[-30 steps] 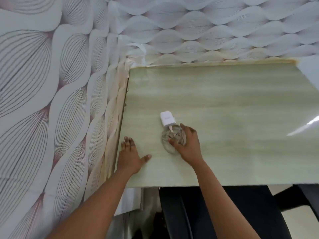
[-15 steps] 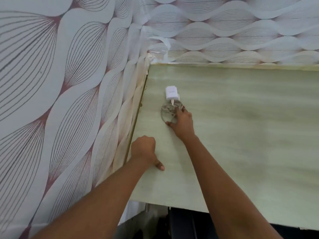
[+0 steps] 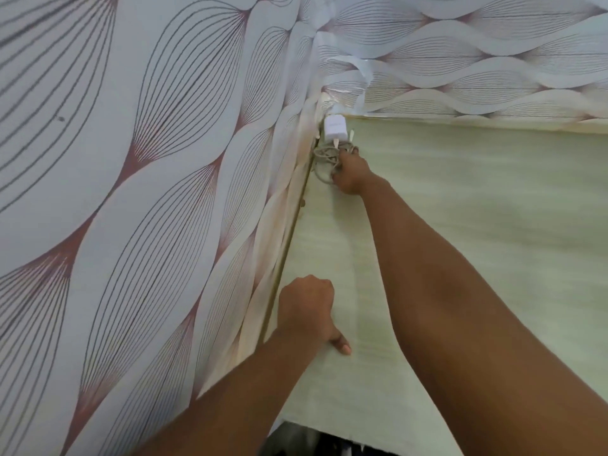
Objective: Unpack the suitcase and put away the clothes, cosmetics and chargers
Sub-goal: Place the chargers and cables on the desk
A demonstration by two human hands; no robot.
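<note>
A white charger plug (image 3: 335, 128) with its coiled beige cable (image 3: 324, 159) lies in the far left corner of a pale green table (image 3: 477, 225), against the wall. My right hand (image 3: 350, 172) reaches across the table and rests on the cable coil, fingers curled over it. Nearer the front, my left hand (image 3: 307, 311) is closed in a fist, knuckles and thumb pressed on the tabletop beside the table's left edge. It holds nothing.
Patterned wallpaper walls (image 3: 148, 192) close in the table on the left and at the back. A gold trim strip (image 3: 286, 251) runs along the table's left edge. Something dark shows below the table's front edge (image 3: 329, 447).
My right hand has pushed the charger and cable further back and left, into the table's far corner. My left hand went from flat to a fist and stays braced on the table.
</note>
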